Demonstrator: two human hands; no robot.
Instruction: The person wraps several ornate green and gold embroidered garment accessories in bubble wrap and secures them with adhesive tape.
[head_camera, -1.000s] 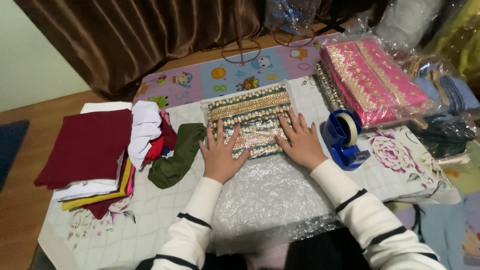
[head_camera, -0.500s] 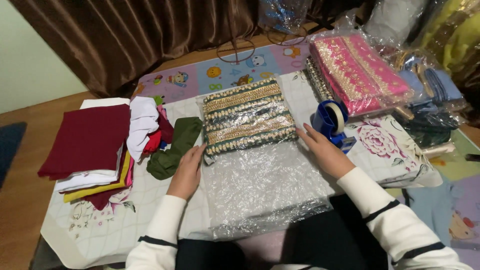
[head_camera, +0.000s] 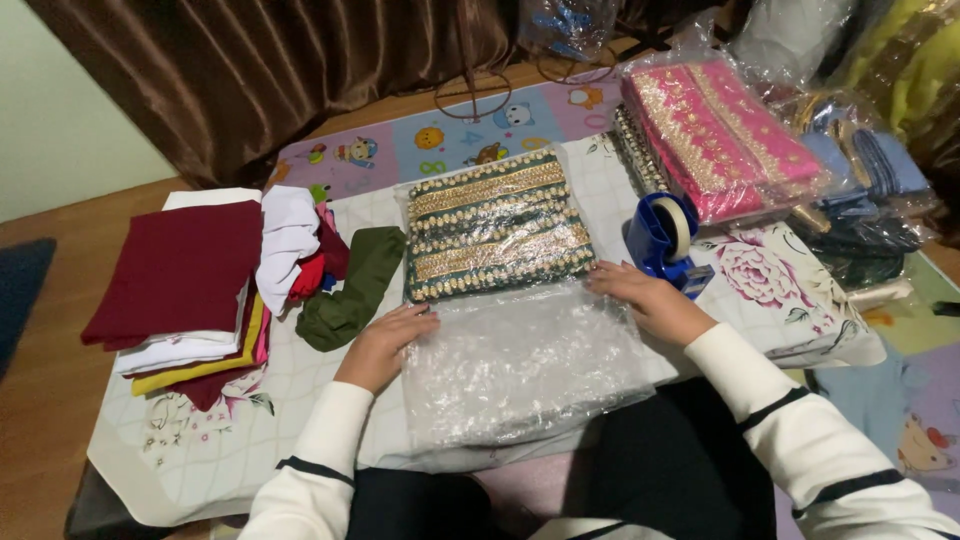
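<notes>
Pressing flat, both grips lie wide on the clear plastic bag (head_camera: 520, 365), left hand (head_camera: 380, 345), right hand (head_camera: 650, 300); just beyond them, its embroidered green cloth (head_camera: 495, 225) rests on the floral-sheeted desk (head_camera: 200, 440) before brown curtains (head_camera: 300, 70).

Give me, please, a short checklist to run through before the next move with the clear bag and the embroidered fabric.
1. Left hand on the left edge of the clear plastic bag: ok.
2. Right hand on the bag's right edge: ok.
3. Green and gold embroidered fabric lies flat at the bag's far end: ok.
4. Fabric fully inside the bag: cannot tell.
5. Blue tape dispenser close beside the right hand: ok.
6. Olive cloth clear of the bag: ok, it lies just left of it.
</notes>
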